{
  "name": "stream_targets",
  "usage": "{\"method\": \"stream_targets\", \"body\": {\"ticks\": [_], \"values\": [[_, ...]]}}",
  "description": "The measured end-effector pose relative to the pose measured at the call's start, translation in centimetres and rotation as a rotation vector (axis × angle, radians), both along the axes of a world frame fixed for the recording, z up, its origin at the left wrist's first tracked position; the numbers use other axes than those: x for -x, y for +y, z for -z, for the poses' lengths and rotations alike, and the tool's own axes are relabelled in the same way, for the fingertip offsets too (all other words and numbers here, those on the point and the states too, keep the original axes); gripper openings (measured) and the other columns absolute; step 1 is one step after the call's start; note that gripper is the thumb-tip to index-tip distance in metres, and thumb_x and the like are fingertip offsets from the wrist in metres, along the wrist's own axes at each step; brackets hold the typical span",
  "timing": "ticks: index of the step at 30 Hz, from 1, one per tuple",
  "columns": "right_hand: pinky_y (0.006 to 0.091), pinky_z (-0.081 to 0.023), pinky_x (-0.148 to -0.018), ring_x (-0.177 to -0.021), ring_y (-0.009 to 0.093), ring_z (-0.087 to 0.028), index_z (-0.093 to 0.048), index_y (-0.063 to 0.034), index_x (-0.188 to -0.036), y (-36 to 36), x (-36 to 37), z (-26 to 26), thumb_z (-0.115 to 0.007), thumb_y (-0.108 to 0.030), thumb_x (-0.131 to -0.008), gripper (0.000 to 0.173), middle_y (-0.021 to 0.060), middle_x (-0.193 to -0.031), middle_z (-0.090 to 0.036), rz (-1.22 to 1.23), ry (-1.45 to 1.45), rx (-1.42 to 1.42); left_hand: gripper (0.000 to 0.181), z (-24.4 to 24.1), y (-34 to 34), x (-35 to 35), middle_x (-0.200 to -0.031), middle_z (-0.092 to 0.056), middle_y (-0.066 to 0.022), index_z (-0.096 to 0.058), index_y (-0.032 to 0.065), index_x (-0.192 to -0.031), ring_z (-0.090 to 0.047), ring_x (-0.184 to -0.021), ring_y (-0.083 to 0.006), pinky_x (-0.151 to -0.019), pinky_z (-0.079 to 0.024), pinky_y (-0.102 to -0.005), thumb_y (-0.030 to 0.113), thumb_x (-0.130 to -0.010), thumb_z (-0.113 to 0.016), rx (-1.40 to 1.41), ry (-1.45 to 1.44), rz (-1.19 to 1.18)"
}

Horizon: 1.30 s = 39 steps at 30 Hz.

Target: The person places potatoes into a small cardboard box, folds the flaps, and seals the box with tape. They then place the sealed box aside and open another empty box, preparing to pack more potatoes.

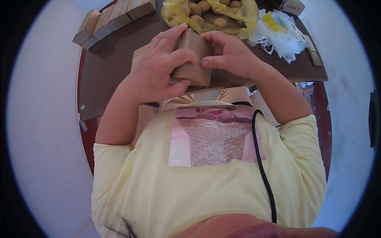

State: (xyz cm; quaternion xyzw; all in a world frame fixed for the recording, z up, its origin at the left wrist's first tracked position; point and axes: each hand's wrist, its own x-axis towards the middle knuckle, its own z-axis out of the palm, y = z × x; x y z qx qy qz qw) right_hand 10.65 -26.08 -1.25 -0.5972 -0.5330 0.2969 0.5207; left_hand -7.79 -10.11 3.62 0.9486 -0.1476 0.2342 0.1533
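Observation:
A small brown cardboard box (193,71) is held between both hands at the near edge of the dark brown table (104,71). My left hand (159,64) wraps its left side, the thumb low on the near face and the fingers reaching over the top. My right hand (232,53) grips the right side, its thumb on the near part and its curled fingertips at the upper edge. A flat cardboard part shows behind my left hand, and I cannot tell whether it belongs to the box. The box's far side is hidden.
Several similar cardboard boxes (119,17) stand in a row at the far left. An open yellow plastic bag (175,19) holds several potatoes (196,9). White plastic bags (282,38) lie to its right, near a flat cardboard piece (313,51). A black cable (263,166) hangs over my shirt.

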Motion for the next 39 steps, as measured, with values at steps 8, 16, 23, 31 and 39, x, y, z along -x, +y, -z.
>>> {"method": "stream_targets", "body": {"ticks": [8,16,23,31,39], "values": [[0.0256,-0.051,-0.085,-0.097,0.011,-0.060,-0.046,0.0018,-0.136,0.0,0.4,-1.3,-0.078,-0.012,-0.082,0.064,0.0050,-0.114,-0.062,-0.021,0.082,0.075,0.032,0.0,-0.9,0.6,-0.139,-0.046,-0.0264,-0.063,0.0098,-0.094,-0.047,-0.125,-0.0472,-0.104,-0.042,-0.0501,0.005,-0.062,-0.065,-0.008,-0.103,-0.025],[0.0253,-0.050,-0.064,-0.076,0.011,-0.060,-0.059,-0.0026,-0.118,-0.5,1.0,-1.0,-0.069,-0.029,-0.092,0.039,0.0042,-0.091,-0.063,0.113,0.354,0.194,0.023,2.2,-1.9,-0.3,-0.135,-0.052,-0.0194,-0.063,0.0084,-0.082,-0.049,-0.125,-0.0438,-0.101,-0.044,-0.0500,0.004,-0.060,-0.063,-0.053,-0.202,0.035],[0.0247,-0.049,-0.060,-0.073,0.010,-0.059,-0.061,-0.0029,-0.112,-0.5,0.7,0.0,-0.070,-0.031,-0.091,0.036,0.0038,-0.088,-0.064,0.108,0.322,0.166,0.022,2.4,-2.4,-0.3,-0.133,-0.055,-0.0164,-0.064,0.0096,-0.081,-0.050,-0.124,-0.0422,-0.100,-0.045,-0.0500,0.004,-0.060,-0.062,-0.066,-0.197,0.017],[0.0279,-0.049,-0.081,-0.096,0.014,-0.058,-0.049,-0.0001,-0.128,-0.5,1.0,0.7,-0.084,-0.027,-0.079,0.066,0.0085,-0.110,-0.060,0.101,0.168,0.152,0.023,2.7,-2.4,-0.7,-0.132,-0.056,-0.0161,-0.065,0.0101,-0.084,-0.051,-0.123,-0.0419,-0.100,-0.045,-0.0492,0.004,-0.061,-0.062,-0.081,-0.217,-0.002],[0.0322,-0.045,-0.094,-0.108,0.022,-0.055,-0.050,0.0016,-0.129,-1.0,0.8,1.1,-0.086,-0.028,-0.074,0.073,0.0148,-0.116,-0.059,0.067,0.139,0.130,0.023,2.9,-2.6,-0.8,-0.131,-0.056,-0.0157,-0.066,0.0104,-0.083,-0.050,-0.124,-0.0413,-0.099,-0.044,-0.0497,0.005,-0.061,-0.062,-0.092,-0.204,-0.022]]}}
